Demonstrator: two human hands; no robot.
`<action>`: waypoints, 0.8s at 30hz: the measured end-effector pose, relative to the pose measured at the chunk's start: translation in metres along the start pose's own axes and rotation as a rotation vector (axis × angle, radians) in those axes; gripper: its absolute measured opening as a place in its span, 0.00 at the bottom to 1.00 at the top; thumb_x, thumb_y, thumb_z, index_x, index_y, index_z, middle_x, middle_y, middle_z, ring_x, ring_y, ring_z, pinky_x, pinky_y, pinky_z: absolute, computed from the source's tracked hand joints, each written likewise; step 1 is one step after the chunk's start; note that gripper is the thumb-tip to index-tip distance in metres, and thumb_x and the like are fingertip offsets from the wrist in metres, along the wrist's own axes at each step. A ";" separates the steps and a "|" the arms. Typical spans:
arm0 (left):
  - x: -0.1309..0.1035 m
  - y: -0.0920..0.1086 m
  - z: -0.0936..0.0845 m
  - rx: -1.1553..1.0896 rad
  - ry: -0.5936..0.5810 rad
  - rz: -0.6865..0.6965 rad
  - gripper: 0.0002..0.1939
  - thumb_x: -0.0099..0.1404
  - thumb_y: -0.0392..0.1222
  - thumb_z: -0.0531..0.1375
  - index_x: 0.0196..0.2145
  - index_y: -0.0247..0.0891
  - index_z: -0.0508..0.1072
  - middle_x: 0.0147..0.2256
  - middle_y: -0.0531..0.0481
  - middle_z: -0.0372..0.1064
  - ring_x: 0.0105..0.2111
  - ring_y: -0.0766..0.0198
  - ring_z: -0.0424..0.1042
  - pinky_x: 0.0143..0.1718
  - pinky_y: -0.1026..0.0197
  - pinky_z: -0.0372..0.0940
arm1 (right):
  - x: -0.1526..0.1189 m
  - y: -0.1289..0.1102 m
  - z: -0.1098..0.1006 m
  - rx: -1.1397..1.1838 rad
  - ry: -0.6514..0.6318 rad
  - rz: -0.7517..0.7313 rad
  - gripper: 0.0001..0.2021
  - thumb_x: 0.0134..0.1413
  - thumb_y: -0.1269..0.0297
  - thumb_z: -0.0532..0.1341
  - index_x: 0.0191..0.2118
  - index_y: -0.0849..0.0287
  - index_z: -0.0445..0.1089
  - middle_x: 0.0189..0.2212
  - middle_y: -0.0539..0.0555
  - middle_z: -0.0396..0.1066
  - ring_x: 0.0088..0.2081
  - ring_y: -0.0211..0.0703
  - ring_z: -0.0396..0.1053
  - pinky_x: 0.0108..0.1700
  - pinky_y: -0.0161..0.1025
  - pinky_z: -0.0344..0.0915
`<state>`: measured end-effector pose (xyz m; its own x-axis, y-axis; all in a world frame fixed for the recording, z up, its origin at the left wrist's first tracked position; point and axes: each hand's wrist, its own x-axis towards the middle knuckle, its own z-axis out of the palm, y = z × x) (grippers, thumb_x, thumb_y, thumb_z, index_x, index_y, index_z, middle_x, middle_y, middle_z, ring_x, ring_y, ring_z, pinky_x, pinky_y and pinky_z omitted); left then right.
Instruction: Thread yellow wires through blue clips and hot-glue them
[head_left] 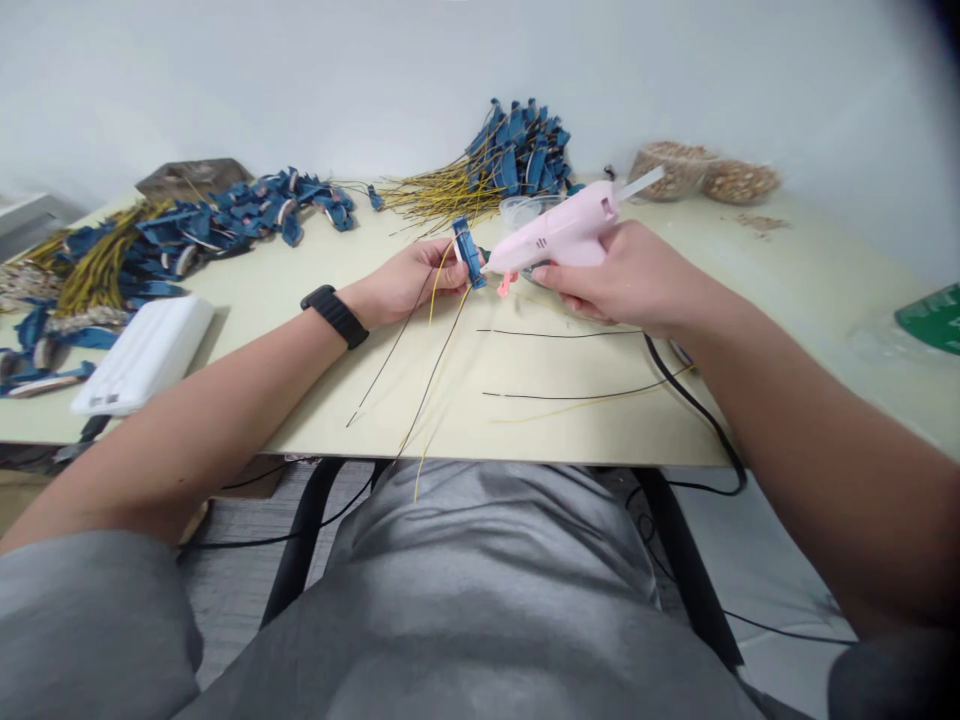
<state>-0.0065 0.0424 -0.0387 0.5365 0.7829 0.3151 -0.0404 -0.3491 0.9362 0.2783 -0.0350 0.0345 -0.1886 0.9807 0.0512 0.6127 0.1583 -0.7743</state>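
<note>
One grey shirt [480, 610] foremost, the left hand [421, 278] pinches one small blue piece [469, 253]; the right hand [637, 272] grips one pink glue gun [555, 236].

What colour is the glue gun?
The glue gun is pale pink, best seen in the head view.

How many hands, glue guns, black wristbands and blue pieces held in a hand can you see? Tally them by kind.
Hands: 2, the left hand and the right hand
Pink glue gun: 1
Black wristband: 1
Held blue piece: 1
Total: 5
</note>
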 end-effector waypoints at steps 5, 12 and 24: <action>0.000 -0.001 -0.001 0.004 0.001 -0.001 0.32 0.60 0.68 0.82 0.32 0.38 0.75 0.31 0.51 0.69 0.31 0.64 0.63 0.34 0.57 0.57 | 0.003 0.006 -0.001 0.019 -0.005 -0.040 0.20 0.61 0.49 0.80 0.36 0.54 0.72 0.21 0.50 0.66 0.23 0.40 0.63 0.24 0.40 0.59; 0.000 0.003 -0.001 -0.026 0.005 -0.032 0.30 0.61 0.65 0.82 0.32 0.38 0.76 0.31 0.50 0.71 0.31 0.64 0.65 0.35 0.58 0.61 | 0.000 0.003 -0.002 0.008 -0.005 0.013 0.19 0.63 0.54 0.77 0.31 0.55 0.69 0.23 0.54 0.67 0.24 0.41 0.63 0.25 0.41 0.58; -0.001 0.006 0.002 -0.057 0.014 -0.043 0.27 0.62 0.62 0.82 0.32 0.37 0.80 0.29 0.52 0.69 0.29 0.67 0.63 0.31 0.61 0.61 | -0.006 -0.004 -0.001 -0.068 0.008 0.034 0.21 0.66 0.56 0.75 0.26 0.55 0.68 0.23 0.55 0.68 0.25 0.41 0.62 0.26 0.42 0.55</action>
<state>-0.0061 0.0383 -0.0333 0.5267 0.8040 0.2759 -0.0658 -0.2850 0.9563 0.2777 -0.0415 0.0382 -0.1613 0.9864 0.0308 0.6692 0.1323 -0.7312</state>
